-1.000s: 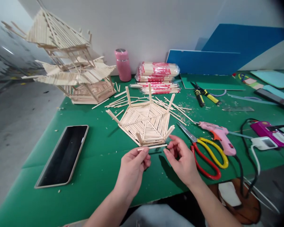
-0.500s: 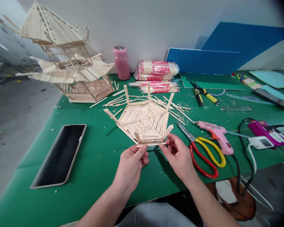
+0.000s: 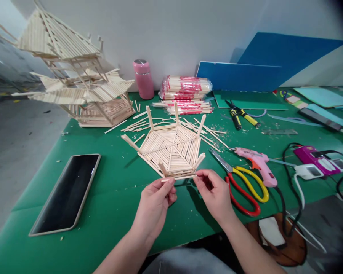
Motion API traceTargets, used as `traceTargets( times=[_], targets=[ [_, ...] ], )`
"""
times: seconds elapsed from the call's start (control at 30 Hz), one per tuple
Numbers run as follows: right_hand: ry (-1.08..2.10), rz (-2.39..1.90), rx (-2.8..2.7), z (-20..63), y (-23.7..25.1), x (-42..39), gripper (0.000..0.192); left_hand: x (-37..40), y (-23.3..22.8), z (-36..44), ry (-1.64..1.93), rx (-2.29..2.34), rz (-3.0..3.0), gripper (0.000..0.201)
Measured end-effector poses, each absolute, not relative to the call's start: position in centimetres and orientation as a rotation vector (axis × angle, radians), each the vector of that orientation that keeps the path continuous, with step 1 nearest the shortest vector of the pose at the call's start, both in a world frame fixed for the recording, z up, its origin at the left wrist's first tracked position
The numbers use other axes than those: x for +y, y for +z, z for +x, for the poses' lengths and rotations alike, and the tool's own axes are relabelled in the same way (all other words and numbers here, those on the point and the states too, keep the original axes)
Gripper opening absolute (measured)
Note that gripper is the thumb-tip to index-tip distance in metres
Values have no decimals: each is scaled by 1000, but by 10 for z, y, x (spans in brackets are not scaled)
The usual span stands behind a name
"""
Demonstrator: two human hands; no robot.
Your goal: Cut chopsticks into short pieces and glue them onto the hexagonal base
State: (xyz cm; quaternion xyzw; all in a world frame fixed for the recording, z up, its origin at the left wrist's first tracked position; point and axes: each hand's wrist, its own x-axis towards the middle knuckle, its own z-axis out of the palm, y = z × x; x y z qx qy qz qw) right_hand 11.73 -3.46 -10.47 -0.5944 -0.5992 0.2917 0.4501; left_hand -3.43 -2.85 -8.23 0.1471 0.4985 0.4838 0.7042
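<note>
Between my two hands a thin wooden stick (image 3: 185,177) runs sideways along the near edge of a six-sided stick base (image 3: 171,146) with short upright posts at its corners. My left hand (image 3: 156,201) pinches the stick's left end between thumb and fingers. At its other end, the fingertips of my right hand (image 3: 214,194) are closed on it. I cannot tell whether the stick touches the base. Just right of my right hand lie scissors (image 3: 246,190) with red and yellow handles, and beyond them a pink glue gun (image 3: 258,163).
A stick-built pavilion (image 3: 74,87) stands at the back left. A phone (image 3: 67,194) lies at the left. Loose sticks (image 3: 143,123), wrapped stick bundles (image 3: 187,89), a pink flask (image 3: 143,80) and pliers (image 3: 241,114) are behind the base. Cables (image 3: 300,194) trail at the right.
The view has shifted slightly, so most things sit a little further left and lower. The stick has tilted, its left end lower; both hands still hold it.
</note>
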Motion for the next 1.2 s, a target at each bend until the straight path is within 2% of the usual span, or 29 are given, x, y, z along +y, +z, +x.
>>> traceTargets(
  times=[0.23, 0.4, 0.53, 0.63, 0.73, 0.9, 1.07, 1.2],
  targets=[
    [779, -1425, -1553, 122, -100, -36, 13, -32, -76, -47, 961, 1253, 677, 16],
    [801, -1413, -1591, 124, -99, -37, 14, -34, -78, -63, 939, 1484, 1711, 11],
    [786, -1414, -1619, 123, -98, -36, 15, -32, -83, -74, 945, 1430, 2402, 18],
    [749, -1430, -1641, 121, -99, -38, 16, -29, -82, -77, 776, 1349, 2764, 22],
    [672, -1461, -1656, 121, -99, -40, 16, -26, -82, -78, 715, 1292, 2872, 25],
    [410, -1589, -1684, 144, -80, -22, 14, -24, -89, -80, 877, 1274, 2800, 23],
    [160, -1820, -1859, 180, -54, 45, 13, -24, -95, -81, 911, 1227, 2749, 19],
    [166, -2000, -2134, 187, -57, 96, 14, -24, -97, -83, 917, 1206, 2726, 18]
  ],
)
